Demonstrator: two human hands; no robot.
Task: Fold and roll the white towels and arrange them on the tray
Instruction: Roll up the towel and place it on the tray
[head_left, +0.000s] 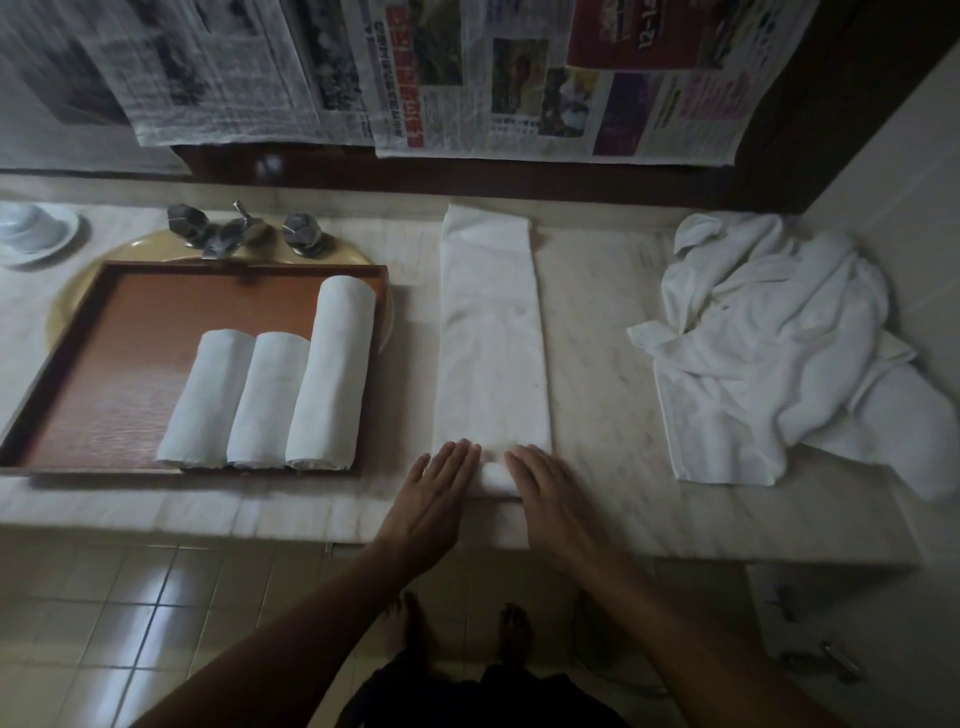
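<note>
Marble tabletop in a dim washroom, with newspaper sheets hung across the top of the frame and taps at upper left. A wooden tray lies over the basin at left. It carries three rolled towels side by side on its right half, two short and one long, their near ends lined up along the tray's near rim. At centre a folded towel lies as a long narrow strip running from the back wall toward the lower edge, a layout that appears chosen so it can be rolled away from the person in one pass. Its near end is turned up into a small roll. The left hand and right hand lie palms down, one on each end of this roll. The fingers of each are straight and close together, pressing on the roll's ends and pinching nothing, with its middle exposed between them. Even pressure at both ends probably keeps the roll straight. A heap of unfolded towels lies at right, well apart from the strip, so the task is judged roughly half done.
</note>
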